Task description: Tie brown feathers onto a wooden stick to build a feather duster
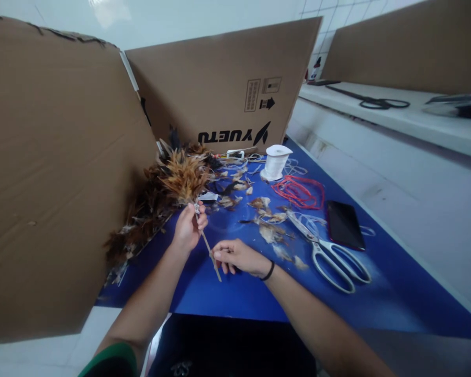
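A feather duster (185, 175) with brown, golden and black feathers is held over the blue table, its thin stick slanting down toward me. My left hand (190, 226) is closed around the stick just below the feathers, where a whitish binding shows. Lower down, the fingers of my right hand (235, 256), which has a black band at the wrist, are pinched at the stick near its bare end. Whether a thread is also between those fingers, I cannot tell. More dark feathers (149, 207) lie in a heap to the left, against the cardboard.
Loose feathers (269, 230) are scattered mid-table. To the right are large scissors (333, 256), a dark phone (344, 225), red string (300, 192) and a white spool (276, 162). Cardboard panels (220, 89) stand left and behind. Black scissors (377, 102) lie on a ledge.
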Motion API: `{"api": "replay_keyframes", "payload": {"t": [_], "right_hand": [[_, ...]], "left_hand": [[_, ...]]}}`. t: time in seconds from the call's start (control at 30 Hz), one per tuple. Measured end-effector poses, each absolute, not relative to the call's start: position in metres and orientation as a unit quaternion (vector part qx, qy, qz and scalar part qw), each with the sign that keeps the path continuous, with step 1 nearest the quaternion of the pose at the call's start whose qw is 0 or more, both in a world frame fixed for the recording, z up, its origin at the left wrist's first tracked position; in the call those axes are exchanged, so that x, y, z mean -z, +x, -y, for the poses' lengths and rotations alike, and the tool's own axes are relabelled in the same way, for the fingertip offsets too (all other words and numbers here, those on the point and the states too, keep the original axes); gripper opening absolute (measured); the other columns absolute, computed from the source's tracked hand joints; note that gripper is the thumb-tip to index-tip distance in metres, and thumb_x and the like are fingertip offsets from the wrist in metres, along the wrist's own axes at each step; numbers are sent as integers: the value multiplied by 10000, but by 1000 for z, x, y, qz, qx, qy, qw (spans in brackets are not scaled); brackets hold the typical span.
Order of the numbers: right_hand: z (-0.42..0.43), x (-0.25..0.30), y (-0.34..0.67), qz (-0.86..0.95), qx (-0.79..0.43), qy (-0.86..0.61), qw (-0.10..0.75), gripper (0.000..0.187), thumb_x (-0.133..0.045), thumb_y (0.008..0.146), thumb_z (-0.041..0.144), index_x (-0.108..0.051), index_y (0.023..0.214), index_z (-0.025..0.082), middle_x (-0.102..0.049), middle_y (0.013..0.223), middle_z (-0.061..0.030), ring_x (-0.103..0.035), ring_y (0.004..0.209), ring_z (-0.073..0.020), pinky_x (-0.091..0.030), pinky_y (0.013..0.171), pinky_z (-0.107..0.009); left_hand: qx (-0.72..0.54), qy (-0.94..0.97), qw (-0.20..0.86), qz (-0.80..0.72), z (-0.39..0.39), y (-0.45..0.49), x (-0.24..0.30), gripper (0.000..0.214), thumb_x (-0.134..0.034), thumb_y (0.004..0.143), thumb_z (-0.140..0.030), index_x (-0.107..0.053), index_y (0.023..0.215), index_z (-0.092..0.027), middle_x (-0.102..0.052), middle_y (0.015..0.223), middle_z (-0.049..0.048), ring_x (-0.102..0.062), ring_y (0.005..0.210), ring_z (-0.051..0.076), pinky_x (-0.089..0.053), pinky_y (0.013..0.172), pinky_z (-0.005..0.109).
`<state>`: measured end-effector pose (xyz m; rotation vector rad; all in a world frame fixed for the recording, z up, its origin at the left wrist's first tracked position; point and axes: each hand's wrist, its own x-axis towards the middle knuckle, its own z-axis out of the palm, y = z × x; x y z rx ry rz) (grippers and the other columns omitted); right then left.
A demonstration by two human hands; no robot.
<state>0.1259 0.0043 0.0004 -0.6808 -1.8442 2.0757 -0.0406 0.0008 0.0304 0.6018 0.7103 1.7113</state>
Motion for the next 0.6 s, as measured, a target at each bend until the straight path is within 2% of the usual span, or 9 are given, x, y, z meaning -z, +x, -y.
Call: {"api": "replay_keyframes", "payload": {"t": [0.3,0.43,0.53,0.6], "right_hand": [[-15,7,125,677,-637,-323,179,226,-568,777,339,-594,865,132,-622,671,-24,-510,466,-64,-368,380,-165],[-22,9,119,703,-600,-341,171,192,-550,781,304,-594,878,145,-620,697,-25,-518,485,-72,-374,401,-178],[-37,3,109,753,-535,-338,178,162,-549,788,270,-620,878,156,-626,675,-19,-549,527,-91,-422,485,-208],[-51,-4,98,799,-460,-326,211,151,-558,789,248,-644,883,167,-658,730,-29,-587,621,-116,-461,600,-244]], "left_hand": [[-775,307,446,-325,7,-65,-52,275,-634,763,-409,-578,844,-152,-523,718,4,-358,406,16,-248,355,154],[-797,302,398,-339,12,-75,-62,281,-630,757,-421,-563,809,-152,-538,701,5,-362,386,19,-220,342,156],[-803,308,359,-363,15,-78,-65,288,-611,767,-437,-547,784,-156,-547,705,7,-368,373,21,-194,330,159],[-804,314,334,-379,17,-78,-66,291,-599,776,-442,-536,768,-158,-548,712,5,-374,367,21,-178,325,160]]}}
